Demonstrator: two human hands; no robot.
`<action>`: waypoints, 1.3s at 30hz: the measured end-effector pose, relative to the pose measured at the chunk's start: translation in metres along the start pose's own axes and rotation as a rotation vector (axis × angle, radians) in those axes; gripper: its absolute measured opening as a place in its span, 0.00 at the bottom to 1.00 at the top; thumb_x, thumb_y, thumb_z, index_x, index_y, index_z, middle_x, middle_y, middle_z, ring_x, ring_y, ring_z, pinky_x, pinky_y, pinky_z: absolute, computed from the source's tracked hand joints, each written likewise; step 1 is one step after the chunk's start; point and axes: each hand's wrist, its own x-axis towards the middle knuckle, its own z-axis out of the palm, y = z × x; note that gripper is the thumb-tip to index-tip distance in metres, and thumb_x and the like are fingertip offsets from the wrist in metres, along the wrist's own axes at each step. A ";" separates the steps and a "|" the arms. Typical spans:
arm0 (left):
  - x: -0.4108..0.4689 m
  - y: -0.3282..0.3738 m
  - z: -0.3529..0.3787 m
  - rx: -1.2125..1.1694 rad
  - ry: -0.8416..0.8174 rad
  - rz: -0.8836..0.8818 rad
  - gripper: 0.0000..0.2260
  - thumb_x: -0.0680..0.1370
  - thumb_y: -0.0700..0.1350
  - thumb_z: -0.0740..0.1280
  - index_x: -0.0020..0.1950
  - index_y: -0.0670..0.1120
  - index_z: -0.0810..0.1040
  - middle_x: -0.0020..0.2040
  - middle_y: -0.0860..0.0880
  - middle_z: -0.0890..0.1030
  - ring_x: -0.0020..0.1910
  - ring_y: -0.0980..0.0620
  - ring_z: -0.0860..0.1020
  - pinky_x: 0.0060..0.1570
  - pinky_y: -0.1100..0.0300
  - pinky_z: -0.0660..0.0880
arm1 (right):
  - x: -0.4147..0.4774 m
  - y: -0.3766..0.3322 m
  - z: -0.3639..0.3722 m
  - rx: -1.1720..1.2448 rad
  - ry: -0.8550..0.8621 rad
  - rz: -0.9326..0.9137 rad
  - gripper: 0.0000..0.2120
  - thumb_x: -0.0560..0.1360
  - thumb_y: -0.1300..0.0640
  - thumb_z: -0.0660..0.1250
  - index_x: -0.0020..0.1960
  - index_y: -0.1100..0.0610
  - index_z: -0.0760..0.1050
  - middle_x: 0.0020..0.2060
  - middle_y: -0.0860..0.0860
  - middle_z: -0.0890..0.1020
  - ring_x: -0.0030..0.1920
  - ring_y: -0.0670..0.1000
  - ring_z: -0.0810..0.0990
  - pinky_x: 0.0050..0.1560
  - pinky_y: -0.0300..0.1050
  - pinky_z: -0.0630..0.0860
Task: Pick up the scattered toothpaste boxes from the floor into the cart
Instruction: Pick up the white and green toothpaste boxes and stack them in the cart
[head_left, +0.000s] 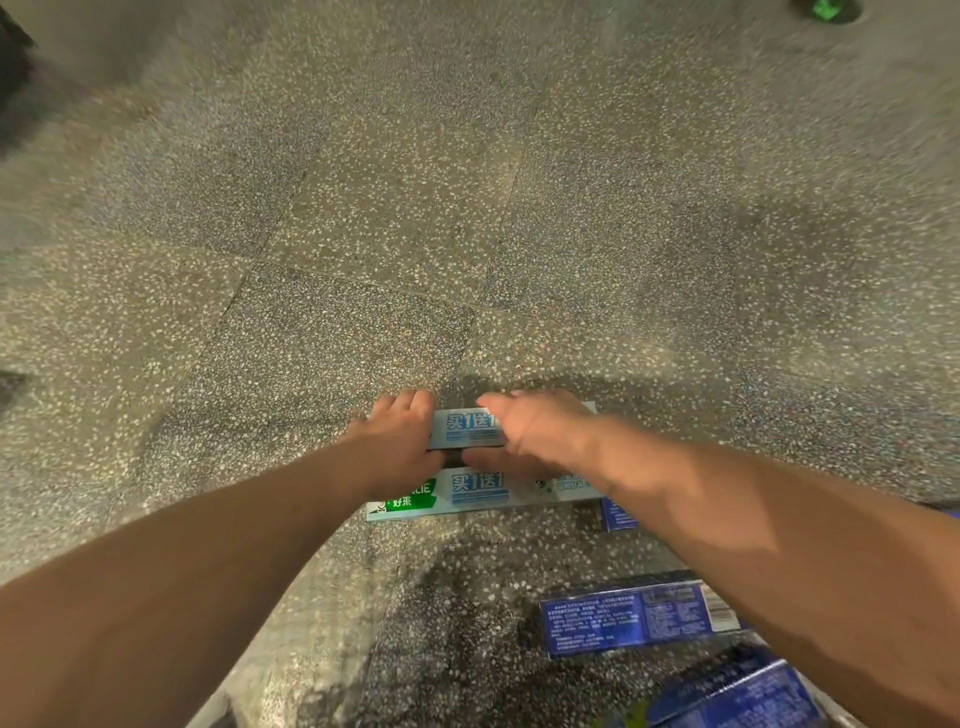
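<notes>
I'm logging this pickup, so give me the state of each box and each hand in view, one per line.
Far white box: flat on the floor, a hand on each end.
Near white box: flat on the floor, beside the far one, left end partly under the forearm.
Blue box: flat on the floor, untouched.
Corner blue box: untouched, partly cut off by the frame.
Left hand: on the far box; grip unclear.
Right hand: on the far box; grip unclear.

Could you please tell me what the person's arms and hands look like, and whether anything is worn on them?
Both forearms are bare as far as the frame shows: no sleeves, gloves, watch or bracelets. The left hand and right hand show no rings, though motion blur hides fine detail.
</notes>
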 end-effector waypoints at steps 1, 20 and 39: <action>0.000 -0.001 0.002 -0.005 -0.013 0.001 0.19 0.79 0.58 0.64 0.65 0.52 0.65 0.59 0.54 0.72 0.58 0.52 0.70 0.63 0.45 0.74 | -0.001 0.002 0.002 -0.055 -0.034 -0.006 0.35 0.75 0.30 0.65 0.72 0.52 0.67 0.55 0.49 0.78 0.57 0.52 0.78 0.67 0.53 0.72; -0.002 0.004 0.002 0.351 -0.104 0.115 0.51 0.65 0.68 0.73 0.78 0.46 0.52 0.69 0.46 0.68 0.69 0.44 0.68 0.72 0.38 0.65 | 0.009 0.006 0.016 -0.357 -0.018 -0.030 0.51 0.61 0.36 0.81 0.73 0.51 0.56 0.58 0.50 0.71 0.61 0.54 0.71 0.69 0.60 0.69; -0.221 0.066 -0.233 0.197 -0.078 0.132 0.46 0.66 0.63 0.77 0.75 0.48 0.58 0.67 0.47 0.71 0.66 0.45 0.71 0.71 0.41 0.66 | -0.224 -0.126 -0.170 -0.465 0.087 -0.067 0.45 0.71 0.39 0.75 0.77 0.56 0.57 0.64 0.52 0.75 0.62 0.56 0.75 0.65 0.59 0.72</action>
